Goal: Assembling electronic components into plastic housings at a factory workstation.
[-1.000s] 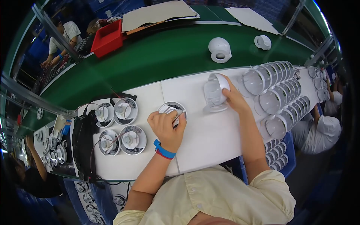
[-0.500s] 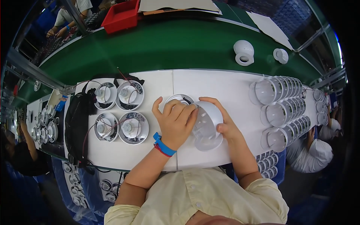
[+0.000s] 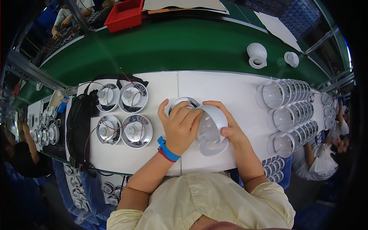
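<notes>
Tilted above the white tabletop is a translucent white plastic lamp housing (image 3: 214,132), cup-shaped with its open side toward the left. My right hand (image 3: 232,128) grips its right side, the thumb on the outer wall and a finger over the far rim. At the rim's left, the fingertips of my left hand (image 3: 182,126) are pinched against the housing; what they do inside it is hidden. Behind my left hand a round white lamp part (image 3: 184,102) rests on the table, partly covered by the fingers. A blue band (image 3: 165,147) circles my left wrist.
Several round lamp bodies (image 3: 137,131) with red wires stand on the left, beside a black bag (image 3: 80,130). Rows of nested clear-domed housings (image 3: 283,118) lie on the right. Beyond runs a green conveyor (image 3: 184,48) with white parts (image 3: 257,53) and a red bin (image 3: 124,16).
The white parts on the green conveyor have shifted to the right. My hands keep their hold, the housing tipping slightly. A person at the far right has changed posture.
</notes>
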`<state>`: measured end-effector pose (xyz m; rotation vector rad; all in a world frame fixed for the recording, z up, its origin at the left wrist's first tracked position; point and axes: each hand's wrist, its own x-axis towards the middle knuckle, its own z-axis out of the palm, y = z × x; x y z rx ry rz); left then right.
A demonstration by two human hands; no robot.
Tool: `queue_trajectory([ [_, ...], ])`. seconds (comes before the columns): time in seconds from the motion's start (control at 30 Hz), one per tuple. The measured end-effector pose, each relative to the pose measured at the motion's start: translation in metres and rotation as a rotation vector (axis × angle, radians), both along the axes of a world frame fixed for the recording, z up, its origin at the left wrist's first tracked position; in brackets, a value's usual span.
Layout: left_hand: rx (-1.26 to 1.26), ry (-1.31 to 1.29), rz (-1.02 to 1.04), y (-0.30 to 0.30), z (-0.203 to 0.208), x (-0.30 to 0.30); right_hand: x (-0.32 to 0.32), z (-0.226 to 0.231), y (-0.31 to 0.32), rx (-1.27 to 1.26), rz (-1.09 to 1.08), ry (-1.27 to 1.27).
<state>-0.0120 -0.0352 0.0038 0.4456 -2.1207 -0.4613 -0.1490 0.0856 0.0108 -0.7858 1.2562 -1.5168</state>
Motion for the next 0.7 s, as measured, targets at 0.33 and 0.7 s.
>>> queue_trajectory([
  [0.33,0.248,-0.035,0.037,-0.023,0.002,0.029,-0.027,0.010,0.032,0.033,-0.131,0.384],
  [0.7,1.293,-0.301,-0.302,-0.045,-0.035,0.033,-0.026,-0.013,0.041,0.062,-0.144,0.446],
])
